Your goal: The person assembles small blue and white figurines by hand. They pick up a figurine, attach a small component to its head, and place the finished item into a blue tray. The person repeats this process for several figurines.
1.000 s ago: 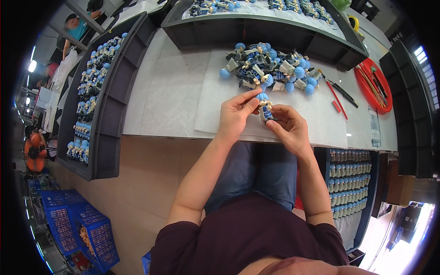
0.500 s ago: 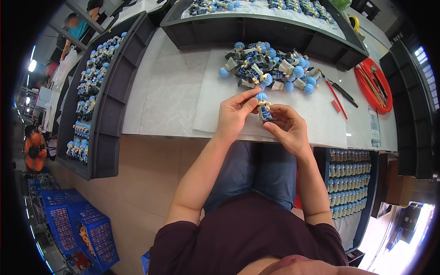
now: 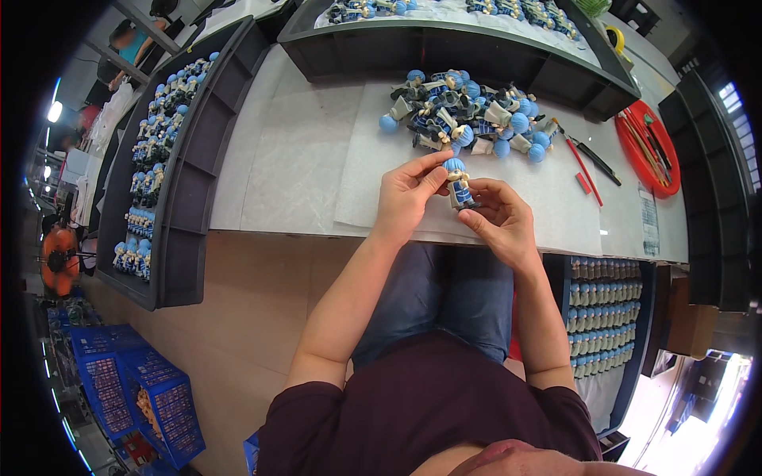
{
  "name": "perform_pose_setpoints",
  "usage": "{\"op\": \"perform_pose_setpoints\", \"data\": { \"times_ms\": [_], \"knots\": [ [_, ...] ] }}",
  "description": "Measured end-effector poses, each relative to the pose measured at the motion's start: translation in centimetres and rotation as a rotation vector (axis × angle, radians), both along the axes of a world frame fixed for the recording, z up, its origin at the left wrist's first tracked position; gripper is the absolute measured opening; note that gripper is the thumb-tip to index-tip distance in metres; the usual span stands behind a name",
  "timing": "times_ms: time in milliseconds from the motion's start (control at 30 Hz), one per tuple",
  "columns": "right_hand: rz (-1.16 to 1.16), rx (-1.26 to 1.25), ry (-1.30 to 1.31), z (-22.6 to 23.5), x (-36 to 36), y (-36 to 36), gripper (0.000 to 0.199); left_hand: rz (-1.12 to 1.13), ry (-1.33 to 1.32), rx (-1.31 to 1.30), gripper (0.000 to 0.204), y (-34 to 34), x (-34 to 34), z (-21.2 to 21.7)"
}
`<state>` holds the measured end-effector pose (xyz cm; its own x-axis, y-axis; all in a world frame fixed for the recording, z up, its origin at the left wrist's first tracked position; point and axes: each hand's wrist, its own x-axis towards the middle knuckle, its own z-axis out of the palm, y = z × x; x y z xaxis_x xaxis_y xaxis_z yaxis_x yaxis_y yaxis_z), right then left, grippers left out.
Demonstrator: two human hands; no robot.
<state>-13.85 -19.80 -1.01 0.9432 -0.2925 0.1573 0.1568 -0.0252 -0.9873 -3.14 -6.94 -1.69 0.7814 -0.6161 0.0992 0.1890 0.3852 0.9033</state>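
Note:
A small figurine (image 3: 458, 186) with light-blue hair and a blue-and-white outfit is held upright between both my hands, just above the near part of the paper sheet (image 3: 373, 194). My left hand (image 3: 407, 190) pinches it at the head and upper side with thumb and forefinger. Around its base, the thumb and curled fingers of my right hand (image 3: 502, 220) close from the other side. Right behind my hands lies a heap of similar figurines (image 3: 468, 111), tumbled in all directions on the sheet.
A grey crate (image 3: 460, 51) of figurines stands along the table's back. Another dark crate (image 3: 178, 222) with rows of them is at the left. To the right lie a red brush (image 3: 583, 169), a black pen-like tool (image 3: 597, 163) and a red dish (image 3: 673, 181) of tools. Below right sits a figurine tray (image 3: 607, 397).
The figurine has turned slightly between my fingers, showing more of its front. Both hands stay in almost the same place.

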Motion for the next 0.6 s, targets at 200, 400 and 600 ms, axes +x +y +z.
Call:
{"op": "perform_pose_setpoints", "data": {
  "times_ms": [200, 400, 600],
  "knots": [
    [0.01, -0.007, -0.003, -0.22, 0.03, -0.12, 0.04, 0.025, -0.049, 0.0, 0.026, 0.15, -0.04, 0.13],
    [0.002, 0.008, -0.007, -0.11, -0.02, -0.1, 0.041, 0.018, -0.05, -0.002, 0.027, 0.15, 0.02, 0.13],
    [-0.031, -0.018, -0.004, -0.45, -0.02, -0.09, 0.043, -0.024, -0.023, -0.005, 0.027, 0.07, -0.02, 0.03]
  ]
}}
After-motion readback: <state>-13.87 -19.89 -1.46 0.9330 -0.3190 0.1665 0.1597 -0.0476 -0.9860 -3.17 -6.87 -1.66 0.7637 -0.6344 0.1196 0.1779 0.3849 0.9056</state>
